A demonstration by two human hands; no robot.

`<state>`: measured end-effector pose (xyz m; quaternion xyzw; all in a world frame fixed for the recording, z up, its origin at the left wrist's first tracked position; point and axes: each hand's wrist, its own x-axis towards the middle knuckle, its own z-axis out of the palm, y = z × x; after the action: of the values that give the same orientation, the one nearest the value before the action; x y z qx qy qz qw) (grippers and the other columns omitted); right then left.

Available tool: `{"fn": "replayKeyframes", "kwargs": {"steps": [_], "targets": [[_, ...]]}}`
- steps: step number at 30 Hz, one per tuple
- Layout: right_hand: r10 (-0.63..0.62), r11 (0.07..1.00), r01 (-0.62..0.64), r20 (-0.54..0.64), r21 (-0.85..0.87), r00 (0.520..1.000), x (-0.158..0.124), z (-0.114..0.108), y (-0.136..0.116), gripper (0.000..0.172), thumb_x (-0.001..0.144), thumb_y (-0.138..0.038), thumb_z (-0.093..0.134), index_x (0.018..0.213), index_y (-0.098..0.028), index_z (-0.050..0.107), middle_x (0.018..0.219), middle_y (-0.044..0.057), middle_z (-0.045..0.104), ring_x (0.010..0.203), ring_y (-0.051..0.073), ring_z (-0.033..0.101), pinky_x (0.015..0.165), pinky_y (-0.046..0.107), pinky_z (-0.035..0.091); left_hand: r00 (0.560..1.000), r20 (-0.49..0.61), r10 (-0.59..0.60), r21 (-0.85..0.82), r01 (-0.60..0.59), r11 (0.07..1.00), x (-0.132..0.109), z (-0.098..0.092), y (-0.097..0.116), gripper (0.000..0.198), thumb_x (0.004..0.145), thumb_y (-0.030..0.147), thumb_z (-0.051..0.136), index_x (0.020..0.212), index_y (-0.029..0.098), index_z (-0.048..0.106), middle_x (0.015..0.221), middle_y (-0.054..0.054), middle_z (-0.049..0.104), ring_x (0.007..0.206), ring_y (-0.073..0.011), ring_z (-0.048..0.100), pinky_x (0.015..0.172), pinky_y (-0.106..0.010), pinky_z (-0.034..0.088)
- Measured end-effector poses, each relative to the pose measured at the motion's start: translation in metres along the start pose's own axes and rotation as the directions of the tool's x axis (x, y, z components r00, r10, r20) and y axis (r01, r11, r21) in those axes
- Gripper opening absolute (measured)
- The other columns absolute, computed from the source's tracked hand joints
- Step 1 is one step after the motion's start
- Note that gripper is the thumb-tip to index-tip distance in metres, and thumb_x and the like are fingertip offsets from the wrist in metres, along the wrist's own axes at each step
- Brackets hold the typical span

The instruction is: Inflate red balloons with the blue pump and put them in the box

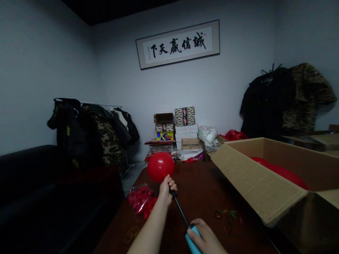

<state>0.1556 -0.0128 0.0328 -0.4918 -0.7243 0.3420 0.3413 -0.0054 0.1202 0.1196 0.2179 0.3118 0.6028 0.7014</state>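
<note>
Fingers closed, the left hand (166,189) holds a red balloon (160,165) by its base at the black end of a pump (191,244) above a table (201,180); the right hand (203,235) wraps the pump's blue body.

We are looking out from one camera on the person's head, facing forward along the table (202,187) toward the wall (116,67). We are seeing the left hand (166,190) and right hand (203,237) close by at the bottom, the box (261,181) near on the right, and the scroll (178,44) well beyond, high up.
</note>
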Motion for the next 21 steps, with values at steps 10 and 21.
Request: {"fn": "replayKeyframes", "kwargs": {"steps": [10, 21], "targets": [[0.039, 0.996, -0.026, -0.15, 0.09, 0.988, 0.038, -0.005, -0.025, 0.058, 0.085, -0.062, 0.038, 0.095, -0.012, 0.065, 0.109, 0.014, 0.06, 0.105, 0.025, 0.053, 0.097, 0.033, 0.034, 0.989, 0.066, -0.132, 0.071, 0.127, 0.989, -0.021, 0.009, -0.035, 0.034, 0.082, 0.037, 0.057, 0.064, 0.021, 0.033, 0.047, 0.01, 0.029, 0.036, -0.0041, 0.026, 0.04, -0.018, 0.023], [0.031, 0.996, -0.024, -0.072, 0.092, 0.997, 0.052, 0.0, -0.022, 0.055, 0.081, -0.065, 0.041, 0.087, -0.014, 0.063, 0.095, 0.009, 0.064, 0.089, 0.023, 0.057, 0.084, 0.033, 0.04, 0.997, 0.025, -0.075, 0.126, 0.071, 0.989, -0.018, 0.009, -0.029, 0.038, 0.08, 0.042, 0.057, 0.062, 0.021, 0.031, 0.045, 0.01, 0.029, 0.035, -0.0044, 0.025, 0.04, -0.019, 0.016]]}}
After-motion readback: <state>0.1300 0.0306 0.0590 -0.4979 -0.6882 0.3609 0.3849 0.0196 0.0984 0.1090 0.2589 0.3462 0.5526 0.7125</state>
